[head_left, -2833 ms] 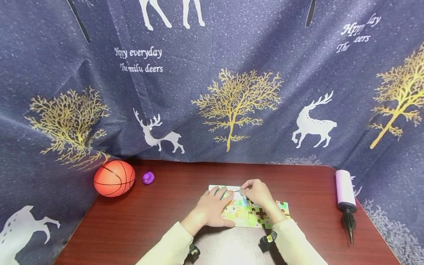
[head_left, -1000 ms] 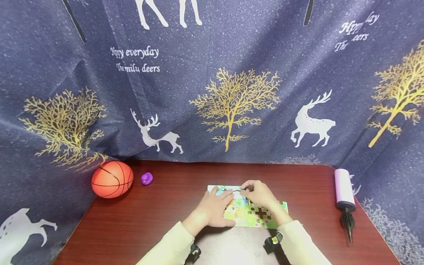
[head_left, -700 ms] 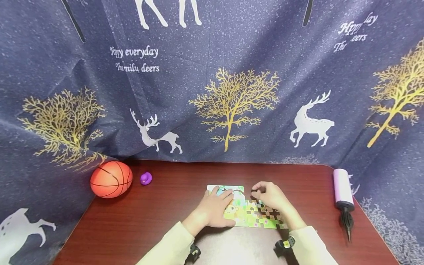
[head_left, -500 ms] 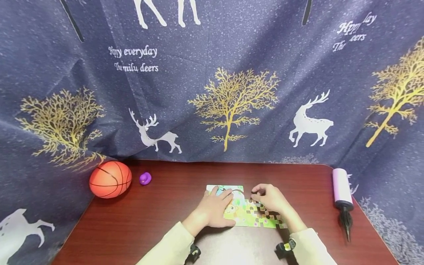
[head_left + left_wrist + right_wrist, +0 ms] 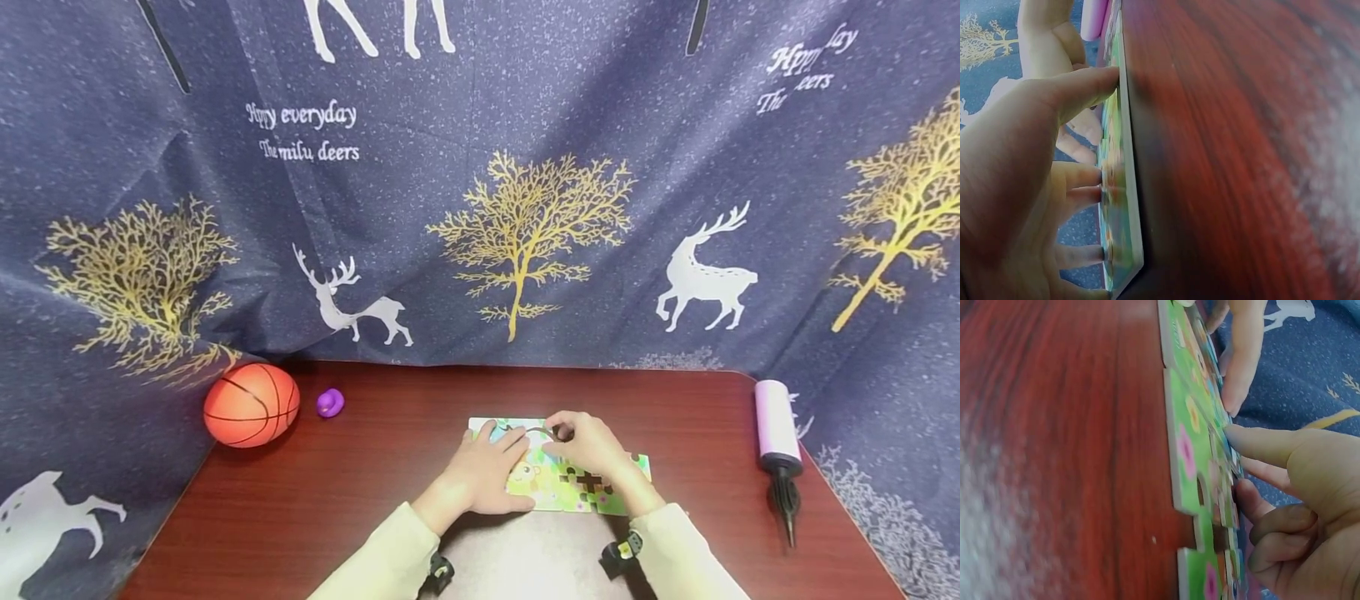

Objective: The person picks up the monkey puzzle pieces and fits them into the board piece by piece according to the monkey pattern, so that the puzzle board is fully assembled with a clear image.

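A jigsaw puzzle (image 5: 545,493) with a cartoon animal and greenery lies on the dark red table, its right part showing gaps between pieces. My left hand (image 5: 483,477) rests on its left part with fingers spread; in the left wrist view the thumb lies at the near edge of the puzzle (image 5: 1125,212). At the puzzle's upper right my right hand (image 5: 588,442) has its thumb and index finger at a puzzle piece, which the hand mostly hides. In the right wrist view, the right hand's (image 5: 1310,487) thumb touches the puzzle (image 5: 1179,437) while other fingers curl.
An orange basketball (image 5: 252,406) sits at the table's left edge, with a small purple rubber duck (image 5: 330,403) beside it. A pink and black hand pump (image 5: 778,429) lies at the right edge. Behind the table (image 5: 375,467) hangs a blue curtain (image 5: 420,208) printed with deer and trees.
My right hand lifted away to the right of the puzzle's upper part, then came back left to its upper right edge. The left hand has stayed on the puzzle.
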Tool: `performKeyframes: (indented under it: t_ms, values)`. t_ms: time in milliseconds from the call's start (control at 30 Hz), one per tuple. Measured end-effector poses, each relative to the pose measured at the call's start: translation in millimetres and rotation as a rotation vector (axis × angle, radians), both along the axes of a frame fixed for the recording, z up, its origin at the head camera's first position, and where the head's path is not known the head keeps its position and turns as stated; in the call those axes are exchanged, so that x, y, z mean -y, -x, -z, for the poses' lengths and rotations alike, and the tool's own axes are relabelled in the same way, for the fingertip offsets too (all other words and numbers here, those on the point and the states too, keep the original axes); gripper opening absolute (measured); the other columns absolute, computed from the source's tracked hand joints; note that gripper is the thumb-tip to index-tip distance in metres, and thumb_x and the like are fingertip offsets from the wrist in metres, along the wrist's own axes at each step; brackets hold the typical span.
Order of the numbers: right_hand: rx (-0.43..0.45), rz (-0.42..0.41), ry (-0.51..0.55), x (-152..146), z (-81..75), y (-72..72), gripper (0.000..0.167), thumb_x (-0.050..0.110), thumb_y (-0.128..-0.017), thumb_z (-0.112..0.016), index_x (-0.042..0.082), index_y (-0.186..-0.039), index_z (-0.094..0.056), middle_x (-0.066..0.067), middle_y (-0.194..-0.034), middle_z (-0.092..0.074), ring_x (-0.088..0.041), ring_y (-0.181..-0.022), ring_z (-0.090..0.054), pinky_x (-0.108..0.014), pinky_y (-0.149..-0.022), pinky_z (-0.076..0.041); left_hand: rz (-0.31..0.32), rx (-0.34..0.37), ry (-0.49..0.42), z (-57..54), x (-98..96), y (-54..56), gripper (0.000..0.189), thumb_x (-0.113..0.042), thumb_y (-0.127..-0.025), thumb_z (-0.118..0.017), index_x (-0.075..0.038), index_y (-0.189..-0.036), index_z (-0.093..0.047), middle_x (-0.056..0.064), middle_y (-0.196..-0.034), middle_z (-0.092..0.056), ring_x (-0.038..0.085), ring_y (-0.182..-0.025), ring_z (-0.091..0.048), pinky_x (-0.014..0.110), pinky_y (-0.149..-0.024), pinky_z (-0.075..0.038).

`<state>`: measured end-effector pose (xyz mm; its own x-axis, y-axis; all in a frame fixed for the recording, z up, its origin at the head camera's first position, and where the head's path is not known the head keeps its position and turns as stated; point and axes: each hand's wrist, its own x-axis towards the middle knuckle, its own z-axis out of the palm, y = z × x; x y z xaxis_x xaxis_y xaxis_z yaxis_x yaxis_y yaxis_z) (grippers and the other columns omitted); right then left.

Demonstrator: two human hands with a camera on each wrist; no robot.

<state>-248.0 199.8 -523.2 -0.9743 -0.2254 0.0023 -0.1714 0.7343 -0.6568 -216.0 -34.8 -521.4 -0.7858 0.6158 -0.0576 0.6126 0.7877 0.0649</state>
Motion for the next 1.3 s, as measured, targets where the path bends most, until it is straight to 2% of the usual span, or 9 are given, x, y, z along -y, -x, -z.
performKeyframes:
  t_ms: [133,267,500,667,733,867,967,1133,1300]
  values:
    - [-0.007,0.042,0.005,-10.1,-2.7,-3.3,0.030,0.026,-0.086,-0.086,0.015,-0.113,-0.076,0.005,-0.086,-0.065,-0.013,-0.076,-0.058,-0.035,-0.070,-0.048,0.001,0.000,0.008,-1.7,-0.2,-0.2,0.096,-0.081,-0.085,-0.056,-0.024,-0.161,-0.042,-0.006,-0.167,-0.034,0.043,-0.148,-0.033,0.068,-0.110,-0.036]
    - [0.035,0.090,-0.001,-23.5,-6.4,-12.7,0.033,0.032,-0.085,-0.087,0.014,-0.110,-0.075,0.003,-0.087,-0.063,-0.016,-0.074,-0.056,-0.035,-0.067,-0.047,-0.004,0.010,0.006,-1.4,0.0,-0.1,0.095,-0.080,-0.086,-0.056,-0.024,-0.161,-0.041,-0.006,-0.167,-0.033,0.042,-0.149,-0.032,0.068,-0.111,-0.034]
    - [0.098,0.118,-0.067,-36.8,-9.5,-30.6,0.043,0.035,-0.074,-0.094,0.016,-0.108,-0.074,0.001,-0.092,-0.064,-0.014,-0.071,-0.058,-0.037,-0.070,-0.049,-0.027,0.028,0.009,2.0,1.6,1.1,0.096,-0.081,-0.086,-0.054,-0.026,-0.163,-0.039,-0.008,-0.168,-0.031,0.042,-0.151,-0.029,0.068,-0.113,-0.031]
    - [0.110,0.109,-0.077,-38.6,-8.8,-33.4,0.034,0.032,-0.074,-0.094,0.020,-0.099,-0.075,0.002,-0.090,-0.063,-0.014,-0.059,-0.060,-0.036,-0.066,-0.049,-0.010,0.005,0.027,0.9,4.2,3.5,0.097,-0.083,-0.086,-0.052,-0.025,-0.163,-0.038,-0.005,-0.168,-0.031,0.039,-0.150,-0.032,0.064,-0.114,-0.034]
    - [0.098,0.100,-0.087,-39.3,-8.8,-33.6,0.029,0.030,-0.075,-0.094,0.021,-0.095,-0.074,0.004,-0.086,-0.063,-0.014,-0.060,-0.059,-0.036,-0.065,-0.048,0.005,-0.015,0.025,0.0,7.0,4.9,0.098,-0.084,-0.086,-0.052,-0.024,-0.163,-0.038,-0.003,-0.168,-0.032,0.036,-0.150,-0.033,0.060,-0.114,-0.035]
    - [0.066,0.073,-0.106,-39.5,-9.3,-33.1,0.032,0.028,-0.077,-0.093,0.021,-0.103,-0.075,0.004,-0.084,-0.060,-0.014,-0.064,-0.055,-0.035,-0.063,-0.045,0.029,-0.042,0.003,-1.8,22.2,8.2,0.098,-0.083,-0.086,-0.053,-0.023,-0.163,-0.038,0.001,-0.167,-0.034,0.033,-0.148,-0.036,0.056,-0.114,-0.036]
    - [0.055,0.046,-0.115,-38.6,-9.6,-31.9,0.037,0.027,-0.078,-0.092,0.021,-0.110,-0.075,0.004,-0.083,-0.058,-0.014,-0.065,-0.052,-0.035,-0.062,-0.043,0.040,-0.028,-0.028,-1.1,41.6,10.1,0.095,-0.081,-0.087,-0.053,-0.023,-0.162,-0.041,0.002,-0.167,-0.034,0.034,-0.149,-0.035,0.056,-0.115,-0.035]
    - [0.061,0.017,-0.118,-38.2,-9.2,-31.0,0.032,0.024,-0.080,-0.091,0.020,-0.108,-0.075,0.005,-0.080,-0.057,-0.014,-0.063,-0.051,-0.034,-0.060,-0.042,0.058,0.023,-0.074,2.3,70.8,11.6,0.091,-0.079,-0.088,-0.056,-0.023,-0.159,-0.046,0.000,-0.166,-0.036,0.030,-0.151,-0.032,0.055,-0.118,-0.031]
    - [0.048,0.000,-0.113,-38.3,-8.0,-32.7,0.030,0.021,-0.082,-0.090,0.017,-0.107,-0.074,0.004,-0.080,-0.057,-0.013,-0.066,-0.051,-0.034,-0.064,-0.043,0.086,0.040,-0.112,4.6,84.7,12.1,0.089,-0.076,-0.088,-0.061,-0.022,-0.158,-0.047,-0.001,-0.164,-0.038,0.028,-0.151,-0.032,0.054,-0.119,-0.030]
